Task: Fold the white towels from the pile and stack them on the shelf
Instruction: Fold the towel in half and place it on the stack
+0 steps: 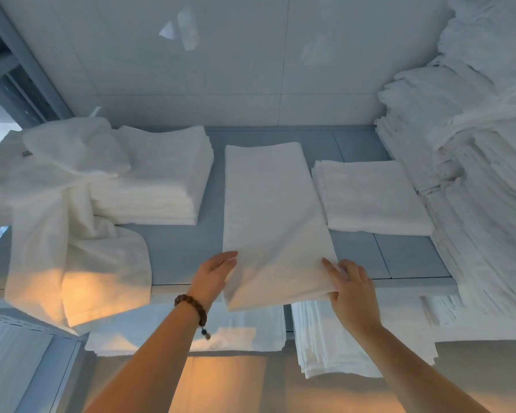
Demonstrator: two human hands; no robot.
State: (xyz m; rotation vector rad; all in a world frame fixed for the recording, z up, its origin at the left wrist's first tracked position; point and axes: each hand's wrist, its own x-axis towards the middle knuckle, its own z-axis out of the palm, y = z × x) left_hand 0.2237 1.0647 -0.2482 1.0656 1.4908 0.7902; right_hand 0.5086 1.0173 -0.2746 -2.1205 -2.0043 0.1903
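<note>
While flat on the shelf point(176, 248), a long, smooth white towel point(274, 210)

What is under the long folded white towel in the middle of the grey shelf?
Bare grey shelf shows around the long folded white towel; its near end overhangs the edge. Whatever lies beneath it is covered.

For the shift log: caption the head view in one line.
Left hand steadies and right hand pinches the near end of a folded towel on the shelf, between two stacks.
</note>
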